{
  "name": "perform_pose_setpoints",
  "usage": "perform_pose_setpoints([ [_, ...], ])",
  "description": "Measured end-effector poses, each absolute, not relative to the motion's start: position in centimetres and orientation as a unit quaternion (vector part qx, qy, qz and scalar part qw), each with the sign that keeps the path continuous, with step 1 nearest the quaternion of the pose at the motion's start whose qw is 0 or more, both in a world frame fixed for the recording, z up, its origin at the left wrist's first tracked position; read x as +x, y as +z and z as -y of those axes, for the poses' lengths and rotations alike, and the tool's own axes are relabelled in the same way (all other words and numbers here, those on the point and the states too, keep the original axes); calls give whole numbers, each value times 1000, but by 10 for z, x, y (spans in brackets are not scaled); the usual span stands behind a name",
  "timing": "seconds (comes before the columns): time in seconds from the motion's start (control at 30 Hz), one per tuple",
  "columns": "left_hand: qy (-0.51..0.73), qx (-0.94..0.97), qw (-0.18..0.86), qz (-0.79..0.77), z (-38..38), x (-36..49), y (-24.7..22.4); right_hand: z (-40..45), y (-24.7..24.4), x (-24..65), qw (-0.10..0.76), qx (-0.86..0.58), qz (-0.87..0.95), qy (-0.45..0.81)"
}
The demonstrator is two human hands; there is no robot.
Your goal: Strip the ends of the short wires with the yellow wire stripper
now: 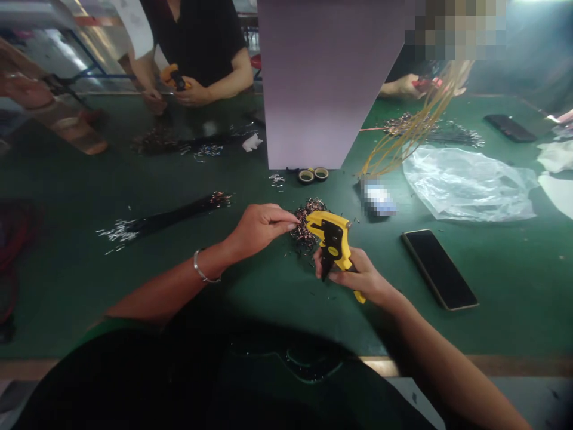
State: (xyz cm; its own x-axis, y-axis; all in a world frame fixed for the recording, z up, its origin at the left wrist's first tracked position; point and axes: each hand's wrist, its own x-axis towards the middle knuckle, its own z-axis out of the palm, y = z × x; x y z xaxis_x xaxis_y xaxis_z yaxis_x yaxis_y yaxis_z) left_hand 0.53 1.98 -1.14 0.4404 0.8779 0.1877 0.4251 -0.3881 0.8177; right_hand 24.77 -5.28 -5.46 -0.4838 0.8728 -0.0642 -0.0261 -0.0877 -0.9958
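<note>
Head view: a yellow wire stripper (333,245) is gripped by the right hand (360,276), its fingers (353,278) wrapped around the handle. Narrowly pinched fingers (289,219) of the left hand (257,230) are held against a pile of cut wires (308,218) on the green worktop (514,298), though whether wires are held cannot be told. A clear plastic bag (465,185) lies flat nearby, its contents unclear.

Dim, greenish indoor light; glare from the upper right whitens the crinkled clear plastic bag (465,185), the glossy yellow wire stripper (333,248) stays sharp, and wide-angle distortion bends the frame's edges.
</note>
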Motion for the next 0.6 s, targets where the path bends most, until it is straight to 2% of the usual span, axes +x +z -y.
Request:
perform_pose_setpoints([
  [0.3, 312, 765, 369, -426, -14, 10, -9, 53, -54, 245, 322, -333, 575, 674],
  [0.6, 305, 779, 357, -415, -13, 10, -7, 56, -59, 243, 334, -320, 558, 689],
])
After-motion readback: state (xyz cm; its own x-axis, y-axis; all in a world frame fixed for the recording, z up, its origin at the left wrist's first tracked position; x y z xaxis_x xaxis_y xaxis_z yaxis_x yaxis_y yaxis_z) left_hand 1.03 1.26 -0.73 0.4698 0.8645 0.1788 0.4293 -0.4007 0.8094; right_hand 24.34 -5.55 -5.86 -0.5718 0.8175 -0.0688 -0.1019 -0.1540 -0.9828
